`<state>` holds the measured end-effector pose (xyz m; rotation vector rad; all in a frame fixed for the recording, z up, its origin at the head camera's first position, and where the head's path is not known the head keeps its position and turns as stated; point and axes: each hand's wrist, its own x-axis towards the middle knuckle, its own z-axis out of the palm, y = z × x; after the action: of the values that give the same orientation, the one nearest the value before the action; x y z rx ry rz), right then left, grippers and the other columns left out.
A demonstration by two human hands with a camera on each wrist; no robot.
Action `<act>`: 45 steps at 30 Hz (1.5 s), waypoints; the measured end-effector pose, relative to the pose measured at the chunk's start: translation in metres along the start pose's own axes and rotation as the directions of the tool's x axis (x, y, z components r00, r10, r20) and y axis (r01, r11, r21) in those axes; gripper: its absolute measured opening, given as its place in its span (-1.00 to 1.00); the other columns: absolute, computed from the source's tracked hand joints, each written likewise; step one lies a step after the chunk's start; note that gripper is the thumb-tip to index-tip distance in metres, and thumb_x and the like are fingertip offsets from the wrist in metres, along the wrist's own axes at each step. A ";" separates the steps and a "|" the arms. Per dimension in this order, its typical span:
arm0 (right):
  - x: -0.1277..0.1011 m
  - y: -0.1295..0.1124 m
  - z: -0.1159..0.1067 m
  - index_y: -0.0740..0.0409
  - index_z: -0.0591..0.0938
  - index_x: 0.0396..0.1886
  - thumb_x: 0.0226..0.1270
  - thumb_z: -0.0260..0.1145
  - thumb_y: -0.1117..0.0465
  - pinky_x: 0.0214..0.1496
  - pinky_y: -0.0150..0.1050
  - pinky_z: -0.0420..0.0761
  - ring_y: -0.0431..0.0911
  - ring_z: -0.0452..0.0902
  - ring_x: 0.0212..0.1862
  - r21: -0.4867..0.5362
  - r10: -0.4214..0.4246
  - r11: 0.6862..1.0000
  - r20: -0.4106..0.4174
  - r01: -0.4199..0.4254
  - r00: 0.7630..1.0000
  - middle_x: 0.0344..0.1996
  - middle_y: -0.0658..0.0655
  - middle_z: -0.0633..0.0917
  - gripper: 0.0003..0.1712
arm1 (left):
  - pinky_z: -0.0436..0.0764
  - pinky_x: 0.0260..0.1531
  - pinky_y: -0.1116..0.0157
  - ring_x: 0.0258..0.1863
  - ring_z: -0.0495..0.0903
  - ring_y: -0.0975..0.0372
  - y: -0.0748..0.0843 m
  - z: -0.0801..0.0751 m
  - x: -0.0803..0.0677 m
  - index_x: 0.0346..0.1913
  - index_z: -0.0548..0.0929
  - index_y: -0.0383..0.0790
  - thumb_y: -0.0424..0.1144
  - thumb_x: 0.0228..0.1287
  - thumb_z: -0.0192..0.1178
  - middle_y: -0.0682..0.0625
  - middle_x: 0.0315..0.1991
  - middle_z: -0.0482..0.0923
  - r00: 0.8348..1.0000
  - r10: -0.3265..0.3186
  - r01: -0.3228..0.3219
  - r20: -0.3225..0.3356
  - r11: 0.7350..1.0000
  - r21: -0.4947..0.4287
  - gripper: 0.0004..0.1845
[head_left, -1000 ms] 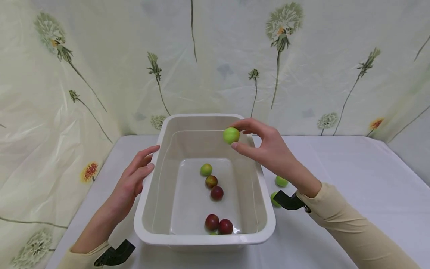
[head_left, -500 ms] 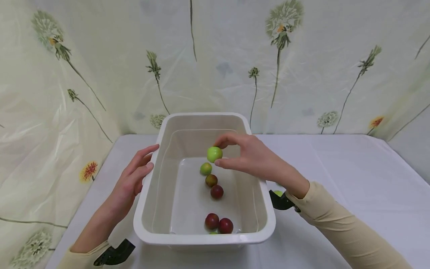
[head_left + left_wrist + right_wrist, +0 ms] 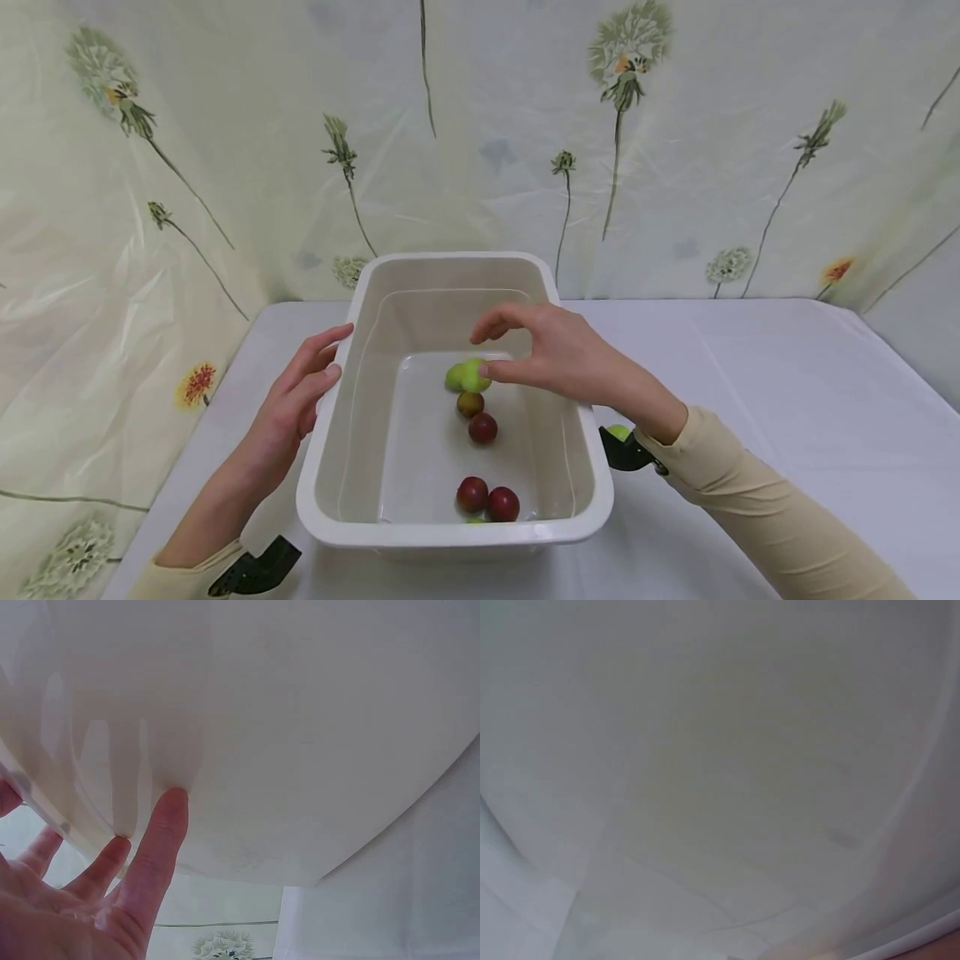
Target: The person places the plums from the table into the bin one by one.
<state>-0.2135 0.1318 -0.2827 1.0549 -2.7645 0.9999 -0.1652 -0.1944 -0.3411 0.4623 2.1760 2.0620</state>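
Note:
Over the inside of a white plastic basin [image 3: 450, 534], my right hand [image 3: 562, 346] hovers with thumb and fingers apart and nothing between them. Just below the fingers is a blurred green plum [image 3: 475, 377], partly behind the thumb tip, overlapping another green plum [image 3: 452, 377]. A mottled plum [image 3: 470, 405] and a red plum [image 3: 483, 428] lie nearer on the basin floor. Two more red plums [image 3: 503, 504] sit by the near wall, beside a mostly hidden green one [image 3: 476, 522]. My left hand [image 3: 288, 408] touches the basin's left side; the left wrist view shows extended fingertips [image 3: 175, 802] against its outer wall.
Right of the basin, a green plum [image 3: 618, 432] on the white-covered table [image 3: 750, 417] is partly hidden by the right wrist's black mount [image 3: 624, 450]. A flower-printed sheet [image 3: 480, 167] hangs behind. The right wrist view shows only blurred pale basin wall [image 3: 727, 750].
My right hand moved left and down over the basin with a green plum, then let go of it; the plum is now lower, near the other green one. My left hand stayed in place.

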 end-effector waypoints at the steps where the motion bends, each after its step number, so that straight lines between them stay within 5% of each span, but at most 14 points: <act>1: 0.000 0.000 0.000 -0.25 0.62 -0.04 0.22 0.43 -0.03 0.00 -0.14 0.51 -0.33 0.50 0.01 0.000 0.003 1.000 -0.001 -0.003 1.000 -0.12 -0.29 0.63 -0.69 | 0.64 -0.12 -0.01 0.10 0.57 -0.03 0.000 0.000 0.000 0.47 0.20 0.13 -0.03 0.55 -0.13 -0.03 0.37 0.23 1.000 -0.002 0.002 0.000 1.000 0.001 -0.51; 23: -0.005 0.005 0.001 -0.17 0.60 0.08 0.37 0.32 -0.04 0.21 -0.12 0.39 -0.23 0.46 0.12 0.104 -0.035 0.993 -0.123 0.048 0.992 -0.04 -0.27 0.63 -0.67 | 0.63 -0.10 -0.01 0.13 0.53 -0.09 -0.001 0.000 0.001 0.47 0.20 0.12 -0.03 0.55 -0.13 -0.03 0.37 0.23 1.000 0.000 0.000 0.001 1.000 -0.001 -0.51; 30: -0.008 0.005 0.001 -0.06 0.62 0.13 0.34 0.37 0.07 0.23 -0.08 0.40 -0.19 0.48 0.15 0.122 -0.050 0.989 -0.235 0.080 0.971 0.04 -0.14 0.64 -0.62 | 0.64 -0.11 -0.01 0.10 0.55 -0.06 -0.001 -0.001 0.001 0.47 0.20 0.12 -0.03 0.55 -0.12 -0.02 0.37 0.24 1.000 0.003 -0.003 0.000 1.000 0.002 -0.51; 45: -0.028 0.026 -0.006 -0.04 0.60 0.19 0.36 0.36 0.15 0.29 -0.04 0.33 -0.14 0.41 0.24 0.177 0.062 0.984 -0.369 0.005 0.927 0.16 -0.14 0.59 -0.59 | 0.65 -0.10 0.05 0.08 0.57 0.02 0.001 -0.001 0.001 0.47 0.21 0.10 -0.04 0.57 -0.16 -0.06 0.37 0.22 1.000 -0.013 0.013 0.001 1.000 -0.002 -0.52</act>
<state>-0.2086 0.1665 -0.2985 0.7425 -2.4237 1.3129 -0.1667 -0.1951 -0.3403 0.4476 2.1705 2.0559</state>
